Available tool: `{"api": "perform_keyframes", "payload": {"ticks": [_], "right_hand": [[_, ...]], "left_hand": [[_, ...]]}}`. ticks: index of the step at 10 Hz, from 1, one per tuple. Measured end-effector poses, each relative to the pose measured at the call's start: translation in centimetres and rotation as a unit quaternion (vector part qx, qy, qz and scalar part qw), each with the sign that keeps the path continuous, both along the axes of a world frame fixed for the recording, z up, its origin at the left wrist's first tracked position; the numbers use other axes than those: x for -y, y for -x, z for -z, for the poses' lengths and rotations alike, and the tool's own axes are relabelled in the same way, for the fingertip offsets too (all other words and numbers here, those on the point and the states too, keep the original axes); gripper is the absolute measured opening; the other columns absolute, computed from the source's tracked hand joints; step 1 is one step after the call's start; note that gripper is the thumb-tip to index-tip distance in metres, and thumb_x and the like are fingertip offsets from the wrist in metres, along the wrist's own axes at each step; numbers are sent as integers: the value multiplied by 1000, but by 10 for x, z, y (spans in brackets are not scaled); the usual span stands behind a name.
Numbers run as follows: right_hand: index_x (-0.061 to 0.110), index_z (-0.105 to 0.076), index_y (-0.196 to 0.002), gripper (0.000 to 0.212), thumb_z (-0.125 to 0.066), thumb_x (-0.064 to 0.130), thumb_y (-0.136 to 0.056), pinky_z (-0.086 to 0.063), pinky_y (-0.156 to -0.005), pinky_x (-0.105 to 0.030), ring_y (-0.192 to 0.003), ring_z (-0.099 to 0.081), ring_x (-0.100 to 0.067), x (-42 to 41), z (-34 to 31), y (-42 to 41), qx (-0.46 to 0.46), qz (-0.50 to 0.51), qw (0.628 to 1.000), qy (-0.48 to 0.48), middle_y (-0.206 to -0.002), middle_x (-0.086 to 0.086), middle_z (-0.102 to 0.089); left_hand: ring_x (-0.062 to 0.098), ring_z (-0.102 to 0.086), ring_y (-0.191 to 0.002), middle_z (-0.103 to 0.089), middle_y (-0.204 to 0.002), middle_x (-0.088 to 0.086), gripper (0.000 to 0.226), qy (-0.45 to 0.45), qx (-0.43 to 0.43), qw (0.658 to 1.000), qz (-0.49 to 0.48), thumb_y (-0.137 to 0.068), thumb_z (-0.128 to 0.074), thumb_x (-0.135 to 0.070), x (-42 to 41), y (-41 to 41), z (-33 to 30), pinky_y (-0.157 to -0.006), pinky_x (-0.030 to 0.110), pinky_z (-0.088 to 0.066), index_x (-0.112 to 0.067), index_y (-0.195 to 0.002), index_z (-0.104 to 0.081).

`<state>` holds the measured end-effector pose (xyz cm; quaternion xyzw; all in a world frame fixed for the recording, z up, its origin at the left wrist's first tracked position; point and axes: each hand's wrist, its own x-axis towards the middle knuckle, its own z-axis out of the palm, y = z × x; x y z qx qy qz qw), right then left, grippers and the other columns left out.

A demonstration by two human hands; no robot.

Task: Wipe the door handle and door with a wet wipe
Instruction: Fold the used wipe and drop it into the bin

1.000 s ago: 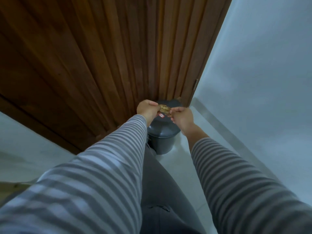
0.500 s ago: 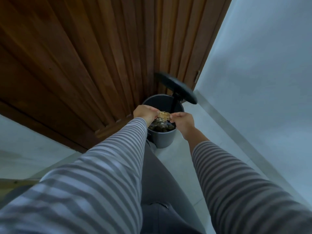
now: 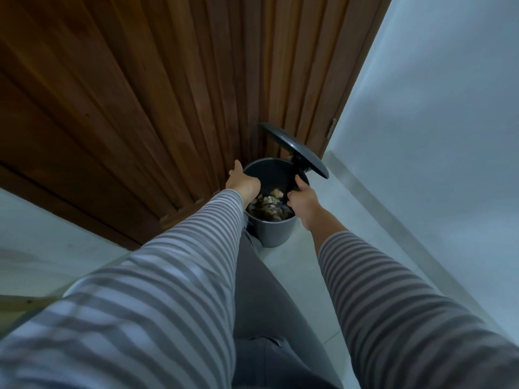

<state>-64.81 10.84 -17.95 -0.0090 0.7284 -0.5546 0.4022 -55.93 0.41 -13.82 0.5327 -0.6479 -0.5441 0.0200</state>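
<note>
Above the open bin [image 3: 273,234] by the door [image 3: 140,94], left hand [image 3: 243,182] and right hand [image 3: 303,200] now hang released, soiled wipe [image 3: 278,193] dropped inside, wiping apparently finished.

Dark bin [image 3: 273,234], lid [image 3: 295,150] raised, holds scraps [image 3: 269,207]; pale wall [image 3: 435,136] beside it

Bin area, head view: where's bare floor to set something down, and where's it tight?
Free: pale floor right of the bin, out to the wall skirting; also floor left of the door. Crowded: the bin mouth, with left hand, right hand, rubbish and raised lid.
</note>
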Motion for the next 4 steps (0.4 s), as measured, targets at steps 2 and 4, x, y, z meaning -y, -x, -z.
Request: {"api": "perform_keyframes", "payload": {"ticks": [2,4], "right_hand": [[16,-43,-139,48,-50,10,-92,-43,-78,-31,-113,-56,-33,-22,20,9,-71,-17,991,-111,-129,-13,-55],[18,-50,-132,42,-52,16,-91,-42,-77,-32,-113,-57,-31,-28,37,10,-90,-39,985,-145,-128,-11,-57]], "left_hand": [[27,-29,-144,-16,-163,5,74,21,3,999,-44,-97,-49,-4,3,-11,-1,-110,34,-33,-22,-157,-10],[27,-34,-141,-31,-157,6,68,24,-3,998,-55,-96,-51,-5,-1,-21,-7,-112,35,-31,-20,-155,-23]]}}
